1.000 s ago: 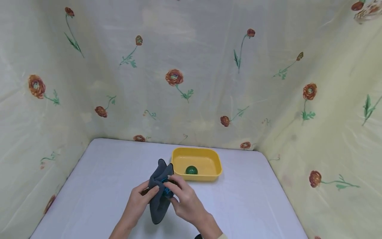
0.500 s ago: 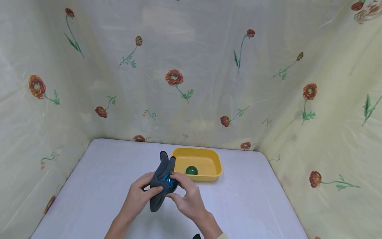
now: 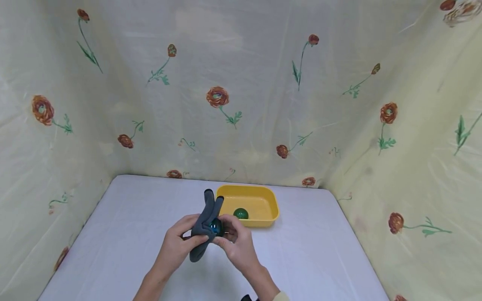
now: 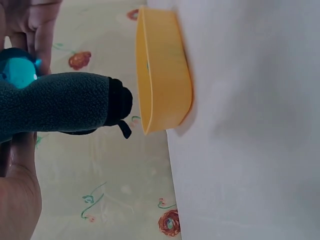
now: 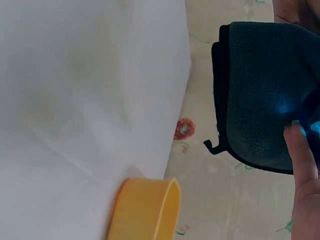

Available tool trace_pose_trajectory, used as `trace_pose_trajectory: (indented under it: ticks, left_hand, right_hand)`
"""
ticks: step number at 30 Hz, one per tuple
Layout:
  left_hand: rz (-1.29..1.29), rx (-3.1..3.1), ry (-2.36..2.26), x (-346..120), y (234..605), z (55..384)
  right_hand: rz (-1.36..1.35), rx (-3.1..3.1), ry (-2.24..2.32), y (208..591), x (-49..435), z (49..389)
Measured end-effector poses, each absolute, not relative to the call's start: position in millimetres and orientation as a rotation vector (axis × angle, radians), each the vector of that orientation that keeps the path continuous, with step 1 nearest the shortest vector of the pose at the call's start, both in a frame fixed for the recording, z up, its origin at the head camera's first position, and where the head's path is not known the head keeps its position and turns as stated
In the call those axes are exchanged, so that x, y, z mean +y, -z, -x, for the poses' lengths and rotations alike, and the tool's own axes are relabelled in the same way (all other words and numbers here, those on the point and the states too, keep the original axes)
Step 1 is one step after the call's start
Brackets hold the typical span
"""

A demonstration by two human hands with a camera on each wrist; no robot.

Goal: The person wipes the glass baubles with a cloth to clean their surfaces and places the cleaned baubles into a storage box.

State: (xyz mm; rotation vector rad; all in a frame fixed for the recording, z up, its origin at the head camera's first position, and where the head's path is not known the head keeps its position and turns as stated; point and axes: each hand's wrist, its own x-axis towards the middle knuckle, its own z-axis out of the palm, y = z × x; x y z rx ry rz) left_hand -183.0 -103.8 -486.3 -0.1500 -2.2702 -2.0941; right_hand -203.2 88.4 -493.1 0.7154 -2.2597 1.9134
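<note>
A dark grey-blue cloth point(image 3: 206, 214) with black edging is folded and raised over the table, and my left hand point(image 3: 176, 240) grips it. My right hand point(image 3: 240, 247) holds a shiny blue transparent ball point(image 3: 216, 227) against the cloth's right side, fingers above and thumb below. In the left wrist view the ball point(image 4: 19, 71) peeks out beside the folded cloth point(image 4: 60, 104). From the right wrist, one finger of the right hand point(image 5: 306, 170) reaches along the cloth point(image 5: 262, 85), and the ball is mostly out of frame.
Behind the hands, a yellow rectangular tub point(image 3: 261, 223) stands on the white table point(image 3: 308, 251). Inside it, near the front wall, lies a green ball point(image 3: 241, 213). A flower-patterned sheet point(image 3: 248, 62) encloses the back and both sides.
Both hands have lifted slightly, carrying the cloth and ball. The right fingers have shifted around the ball, and the cloth hangs less low. The tub and green ball have stayed put.
</note>
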Motion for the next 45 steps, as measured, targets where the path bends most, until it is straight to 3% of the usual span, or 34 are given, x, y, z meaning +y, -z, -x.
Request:
trace_pose_trajectory:
  ticks: [22, 45]
  left_hand:
    - [0.142, -2.266, 2.116, -95.7, 496.1, 181.1]
    - [0.124, -2.23, 2.153, -93.4, 489.8, 188.4]
  right_hand:
    - [-0.423, -2.386, -2.346, 497.5, 93.9, 210.8]
    - [-0.463, -2.376, -2.222, 480.6, 98.3, 214.0]
